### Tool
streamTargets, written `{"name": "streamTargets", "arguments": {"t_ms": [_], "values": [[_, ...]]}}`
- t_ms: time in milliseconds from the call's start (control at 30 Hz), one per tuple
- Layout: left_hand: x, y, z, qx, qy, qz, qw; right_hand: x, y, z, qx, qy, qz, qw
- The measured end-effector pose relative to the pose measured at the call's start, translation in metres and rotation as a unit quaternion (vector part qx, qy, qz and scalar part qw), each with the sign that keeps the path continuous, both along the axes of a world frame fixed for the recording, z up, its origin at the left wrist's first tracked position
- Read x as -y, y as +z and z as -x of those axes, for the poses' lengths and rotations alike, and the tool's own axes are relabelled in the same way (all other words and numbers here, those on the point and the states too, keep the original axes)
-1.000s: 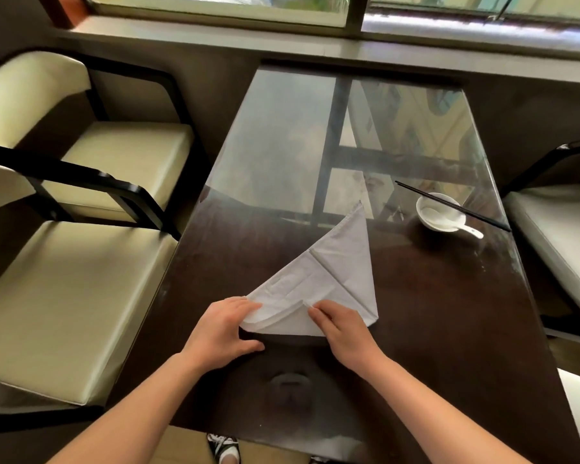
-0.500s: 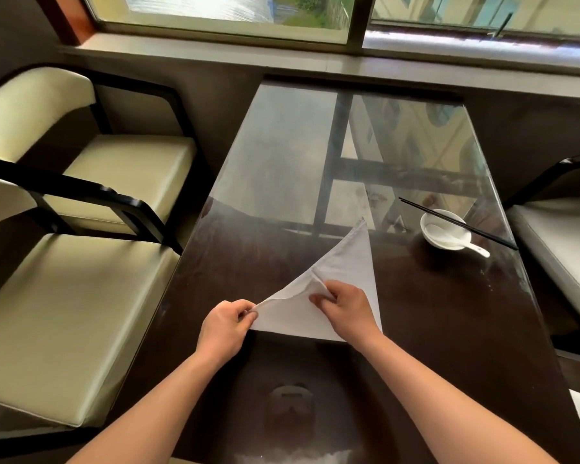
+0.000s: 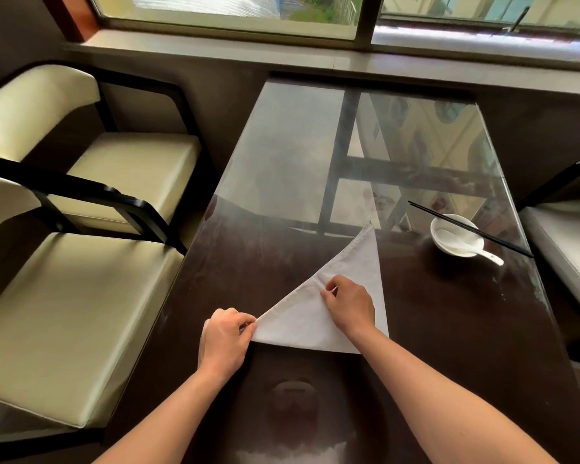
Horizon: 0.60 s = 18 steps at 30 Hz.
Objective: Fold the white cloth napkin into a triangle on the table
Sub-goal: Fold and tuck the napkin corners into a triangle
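Left hand [image 3: 225, 339] pinches napkin [image 3: 302, 326] corner; right hand [image 3: 349, 304] pinches its folded edge; triangular, flat on table [image 3: 449, 329]

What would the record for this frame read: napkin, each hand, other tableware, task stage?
napkin: folded into a triangle, flat on the table
left hand: pinches its near left corner
right hand: fingers pinch the folded edge midway
bowl: white, far right, spoon inside, chopsticks across its rim
task stage: triangle formed, hands not yet released
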State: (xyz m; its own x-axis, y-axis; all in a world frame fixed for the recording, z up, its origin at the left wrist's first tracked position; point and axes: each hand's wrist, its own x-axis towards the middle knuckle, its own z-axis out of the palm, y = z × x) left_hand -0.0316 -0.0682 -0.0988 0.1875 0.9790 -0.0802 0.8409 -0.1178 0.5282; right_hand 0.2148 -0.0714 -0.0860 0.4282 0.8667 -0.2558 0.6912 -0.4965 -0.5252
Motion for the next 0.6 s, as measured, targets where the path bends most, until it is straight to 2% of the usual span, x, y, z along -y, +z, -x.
{"name": "streamTargets", "arguments": {"t_ms": [333,467,600], "values": [[-0.002,0.0,-0.006,-0.029,0.026,-0.006,0.999,-0.006,-0.005,0.0,0.013,-0.007,-0.035,0.999],[-0.003,0.002,-0.011,-0.055,0.036,-0.008,0.998,-0.005,-0.008,-0.003,0.045,0.03,-0.05,0.997],[0.0,0.002,-0.01,-0.053,0.017,-0.029,0.998,0.005,-0.006,-0.005,0.095,0.088,-0.116,0.985]]}}
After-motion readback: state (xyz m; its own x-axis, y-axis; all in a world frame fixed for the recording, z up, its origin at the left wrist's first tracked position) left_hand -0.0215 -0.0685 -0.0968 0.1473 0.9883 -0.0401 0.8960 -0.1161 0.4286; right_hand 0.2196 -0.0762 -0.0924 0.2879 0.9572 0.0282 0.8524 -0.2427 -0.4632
